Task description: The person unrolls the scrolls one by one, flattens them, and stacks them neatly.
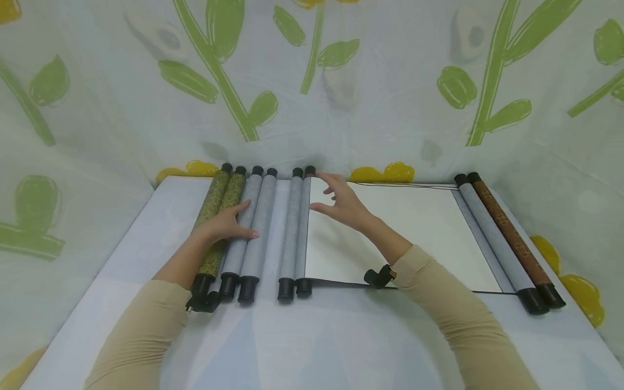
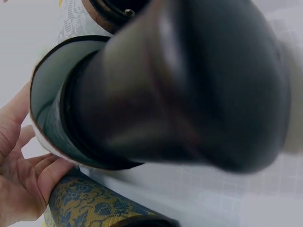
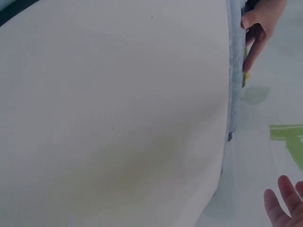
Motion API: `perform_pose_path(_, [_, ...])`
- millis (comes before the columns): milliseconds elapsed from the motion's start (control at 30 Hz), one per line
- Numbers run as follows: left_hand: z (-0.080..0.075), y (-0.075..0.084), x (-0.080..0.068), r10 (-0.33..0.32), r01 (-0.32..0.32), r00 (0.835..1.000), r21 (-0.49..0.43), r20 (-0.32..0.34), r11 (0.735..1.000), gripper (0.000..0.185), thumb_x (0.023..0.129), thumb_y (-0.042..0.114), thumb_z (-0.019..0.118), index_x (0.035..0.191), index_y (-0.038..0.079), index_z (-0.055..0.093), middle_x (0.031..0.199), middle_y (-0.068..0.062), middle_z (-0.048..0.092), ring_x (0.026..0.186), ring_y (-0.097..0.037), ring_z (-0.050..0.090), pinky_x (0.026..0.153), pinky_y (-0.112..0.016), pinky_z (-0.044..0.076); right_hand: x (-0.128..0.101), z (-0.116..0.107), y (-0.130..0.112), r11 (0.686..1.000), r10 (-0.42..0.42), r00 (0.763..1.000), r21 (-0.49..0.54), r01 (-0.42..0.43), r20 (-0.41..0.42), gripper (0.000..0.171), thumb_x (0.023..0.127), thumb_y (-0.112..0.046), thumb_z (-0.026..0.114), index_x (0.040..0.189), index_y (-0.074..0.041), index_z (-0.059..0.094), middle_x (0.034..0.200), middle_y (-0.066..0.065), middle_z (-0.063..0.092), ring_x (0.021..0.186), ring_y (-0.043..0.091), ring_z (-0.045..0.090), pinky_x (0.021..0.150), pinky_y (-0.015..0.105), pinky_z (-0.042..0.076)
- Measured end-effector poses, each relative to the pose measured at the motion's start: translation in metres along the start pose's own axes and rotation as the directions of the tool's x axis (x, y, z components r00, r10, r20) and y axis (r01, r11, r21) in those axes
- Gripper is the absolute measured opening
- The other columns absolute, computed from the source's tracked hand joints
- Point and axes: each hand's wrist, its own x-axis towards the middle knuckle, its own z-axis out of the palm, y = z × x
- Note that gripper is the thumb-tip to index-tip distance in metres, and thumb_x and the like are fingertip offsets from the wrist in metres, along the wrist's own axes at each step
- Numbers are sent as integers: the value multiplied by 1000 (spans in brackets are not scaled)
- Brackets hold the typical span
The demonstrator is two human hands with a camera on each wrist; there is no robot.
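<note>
A person works at a pale desk [image 1: 146, 254] backed by a cloth printed with green leaves and yellow flowers.

Left hand [image 1: 225, 225]: the fingers lie straight and flat across a group of four rolled scrolls [image 1: 239, 227] at the left of the desk. It presses on them without gripping. The two left rolls in this group are gold-patterned, the two right rolls are grey. All have black end caps. In the left wrist view, one black cap fills most of the frame, with a gold-and-blue patterned roll [image 2: 94, 205] just beside the palm.

Right hand [image 1: 341, 203]: the hand is open, fingers spread and lightly bent. It hovers over the far left corner of the unrolled scroll [image 1: 419, 227], near the grey roll [image 1: 303, 227] at that scroll's left edge. Contact with the sheet cannot be confirmed.

The unrolled scroll lies flat at the centre and right of the desk, its white sheet facing up. A second grey roll [image 1: 290, 227] lies touching the left-edge roll. At the sheet's right end lie a grey roll [image 1: 494, 238] and a brown patterned roll [image 1: 514, 238], side by side.
</note>
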Motion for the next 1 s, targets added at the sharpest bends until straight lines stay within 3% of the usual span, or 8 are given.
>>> perform_pose_path(233, [1,1,0,0,0,1000,-20,0,1000,108,74,38,79,153,11,9,153,-29,12,140,-46,11,110,-56,20,5,14,-3,998,58,998,-6,-58,0,77,84,-27,72,148,-11,31,145,14,35,112,33,53,91,46,48])
perform_pose_path(467, [0,1,0,-2,2,1000,-21,-1,1000,108,75,37,79,153,11,9,153,-30,12,140,-46,11,109,-57,22,12,26,-4,999,24,1000,33,-24,-17,75,84,-23,72,145,-4,33,142,20,37,110,36,55,91,46,48])
perform_pose_path(767, [0,0,0,-6,6,1000,-8,-6,1000,109,74,39,79,153,10,9,152,-30,12,139,-47,11,109,-57,21,25,42,-9,1000,6,1000,16,-6,20,75,85,-26,71,146,-7,33,141,18,36,109,33,55,90,40,49])
perform_pose_path(1000, [1,-2,0,-11,10,1000,-9,-12,1000,109,74,41,79,153,12,10,153,-28,14,140,-46,13,109,-57,21,31,57,-17,998,58,997,12,-58,56,76,85,-31,71,147,-10,32,140,16,37,111,28,54,88,38,49])
